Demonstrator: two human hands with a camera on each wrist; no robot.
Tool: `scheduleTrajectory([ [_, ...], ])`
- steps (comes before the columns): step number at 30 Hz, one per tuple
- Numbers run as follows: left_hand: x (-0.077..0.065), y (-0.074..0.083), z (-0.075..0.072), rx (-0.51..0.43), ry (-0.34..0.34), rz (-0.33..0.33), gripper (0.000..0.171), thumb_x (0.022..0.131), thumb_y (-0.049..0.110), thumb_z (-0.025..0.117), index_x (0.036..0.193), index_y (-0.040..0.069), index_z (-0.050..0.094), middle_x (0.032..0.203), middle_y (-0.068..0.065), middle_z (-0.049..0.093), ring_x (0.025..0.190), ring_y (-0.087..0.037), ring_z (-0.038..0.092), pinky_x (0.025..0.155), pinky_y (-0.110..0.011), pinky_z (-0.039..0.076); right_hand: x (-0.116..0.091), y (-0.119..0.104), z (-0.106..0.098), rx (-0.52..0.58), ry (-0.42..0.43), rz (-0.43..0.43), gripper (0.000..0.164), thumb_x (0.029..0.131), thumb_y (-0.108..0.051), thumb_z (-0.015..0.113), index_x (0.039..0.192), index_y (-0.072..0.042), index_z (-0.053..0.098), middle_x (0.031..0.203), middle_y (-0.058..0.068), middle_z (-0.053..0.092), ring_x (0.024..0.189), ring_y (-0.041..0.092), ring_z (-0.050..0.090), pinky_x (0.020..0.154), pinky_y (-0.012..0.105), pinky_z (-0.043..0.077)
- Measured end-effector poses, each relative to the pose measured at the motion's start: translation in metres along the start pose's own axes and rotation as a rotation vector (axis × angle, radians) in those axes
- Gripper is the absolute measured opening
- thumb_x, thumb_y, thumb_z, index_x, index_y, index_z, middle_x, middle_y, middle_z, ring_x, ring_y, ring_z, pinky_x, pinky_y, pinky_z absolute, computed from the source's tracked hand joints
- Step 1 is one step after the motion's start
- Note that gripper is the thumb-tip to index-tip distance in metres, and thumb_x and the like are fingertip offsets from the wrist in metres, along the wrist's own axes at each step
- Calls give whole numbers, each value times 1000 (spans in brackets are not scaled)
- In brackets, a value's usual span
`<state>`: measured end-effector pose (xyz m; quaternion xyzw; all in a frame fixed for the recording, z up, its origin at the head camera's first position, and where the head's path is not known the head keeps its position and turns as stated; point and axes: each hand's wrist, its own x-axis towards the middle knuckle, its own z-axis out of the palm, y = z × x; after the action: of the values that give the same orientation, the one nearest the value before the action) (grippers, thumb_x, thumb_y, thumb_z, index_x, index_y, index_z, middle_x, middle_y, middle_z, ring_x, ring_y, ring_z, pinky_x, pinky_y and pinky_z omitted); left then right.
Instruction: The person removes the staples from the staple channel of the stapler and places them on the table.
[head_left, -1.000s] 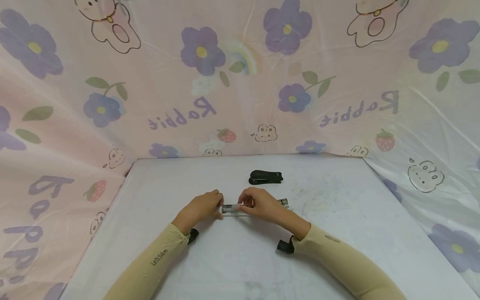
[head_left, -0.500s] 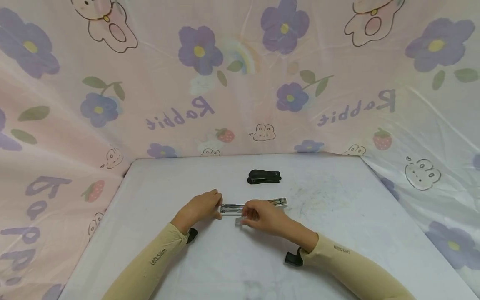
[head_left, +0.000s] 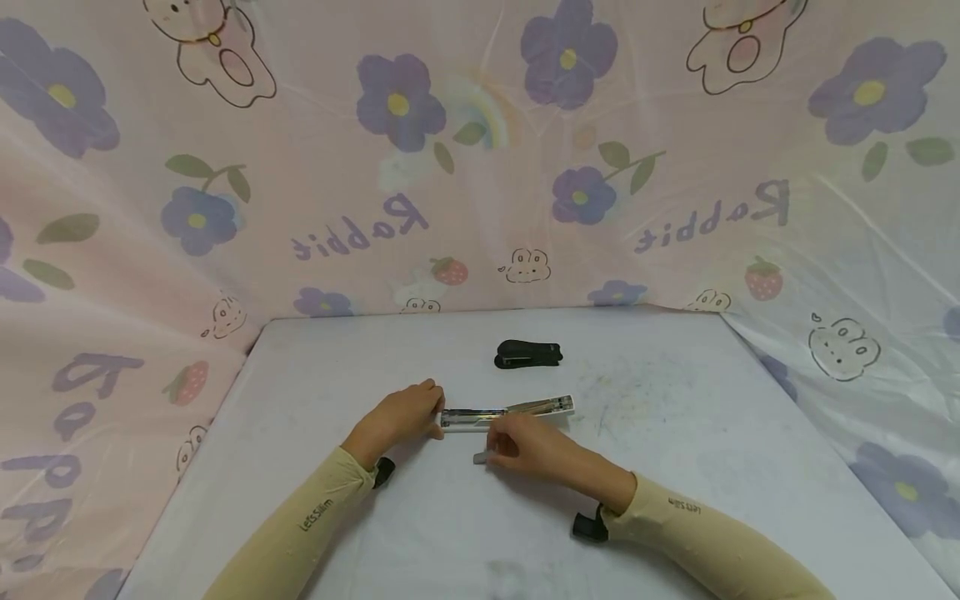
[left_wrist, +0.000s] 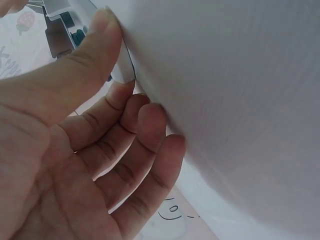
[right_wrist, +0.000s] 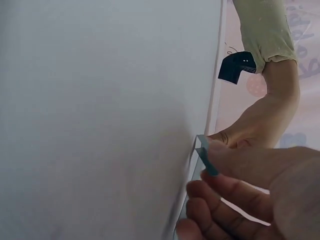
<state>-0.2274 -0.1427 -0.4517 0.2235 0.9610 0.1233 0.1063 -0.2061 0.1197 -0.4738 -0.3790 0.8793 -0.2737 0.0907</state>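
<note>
A white stapler (head_left: 467, 420), swung wide so its metal channel shows, lies lengthwise on the table. My left hand (head_left: 401, 417) grips its left end; in the left wrist view the thumb presses on the white body (left_wrist: 124, 67) and the forefinger sits beneath the end. Just in front of the stapler, my right hand (head_left: 536, 447) pinches a short grey strip of staples (head_left: 481, 457) between thumb and forefinger. Its U-shaped section shows in the right wrist view, where the strip (right_wrist: 205, 159) is apart from the table. The right hand covers part of the stapler's front edge.
A black stapler (head_left: 528, 354) lies closed behind the white one. The white tabletop (head_left: 420, 533) bears faint smudges to the right. A printed cloth (head_left: 480, 183) hangs along the back and sides. Each wrist carries a small black camera (head_left: 590, 527).
My right hand has drawn back toward me from over the white stapler with the staple strip, baring the metal channel. The left hand has stayed on the stapler's end.
</note>
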Motion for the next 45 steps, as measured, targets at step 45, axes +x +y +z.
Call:
scheduleTrajectory([
  [45, 113, -3, -31, -143, 2, 77, 50, 101, 36, 78, 138, 6, 63, 129, -9, 63, 119, -26, 62, 105, -45, 51, 46, 111, -109, 2, 215, -25, 42, 96, -18, 84, 128, 1, 65, 127, 20, 68, 116, 44, 61, 102, 59, 50],
])
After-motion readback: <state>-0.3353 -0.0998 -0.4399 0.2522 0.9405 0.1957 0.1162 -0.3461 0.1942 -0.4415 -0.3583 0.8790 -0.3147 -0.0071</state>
